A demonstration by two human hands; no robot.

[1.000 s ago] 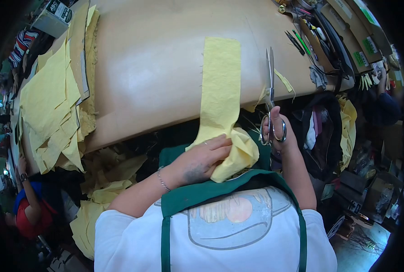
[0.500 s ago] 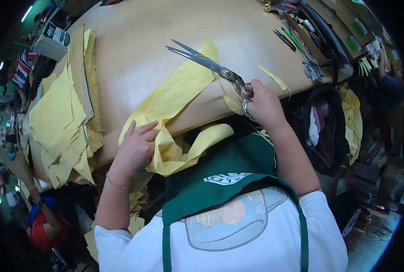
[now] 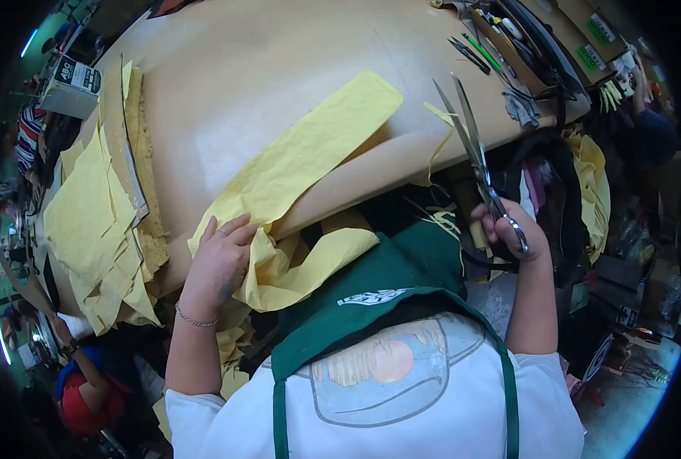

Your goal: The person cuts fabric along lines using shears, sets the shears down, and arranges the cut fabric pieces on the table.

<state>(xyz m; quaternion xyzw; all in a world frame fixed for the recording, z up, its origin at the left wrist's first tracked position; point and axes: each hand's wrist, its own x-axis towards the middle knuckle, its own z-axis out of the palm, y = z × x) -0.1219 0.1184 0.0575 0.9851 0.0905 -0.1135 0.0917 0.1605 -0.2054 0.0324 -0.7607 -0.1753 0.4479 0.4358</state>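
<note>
My left hand (image 3: 219, 262) lies palm down on a long yellow piece of thin sheet material (image 3: 310, 149), its fingers stretched out over it; the thumb is hidden. One end of the piece reaches across the table with a rounded corner. The other end folds over the table edge onto my green apron (image 3: 355, 306). To the right, my right hand (image 3: 518, 229) is closed round the handles of large metal scissors (image 3: 474, 145). Their blades point up and away from me, slightly apart. A thin yellow offcut (image 3: 436, 145) hangs over the table edge just left of the blades.
A stack of yellow pieces (image 3: 88, 222) sits on the table's left. At the back right are pens (image 3: 474, 52), a tool box (image 3: 508, 46) and a grey rag (image 3: 521, 107). A dark open bag (image 3: 558, 206) hangs beside my right hand. Other people work at the left and right edges.
My right hand has moved right and towards me with the scissors, away from the yellow piece. The strip hanging near the blades has come off the piece. My left hand stays on the piece.
</note>
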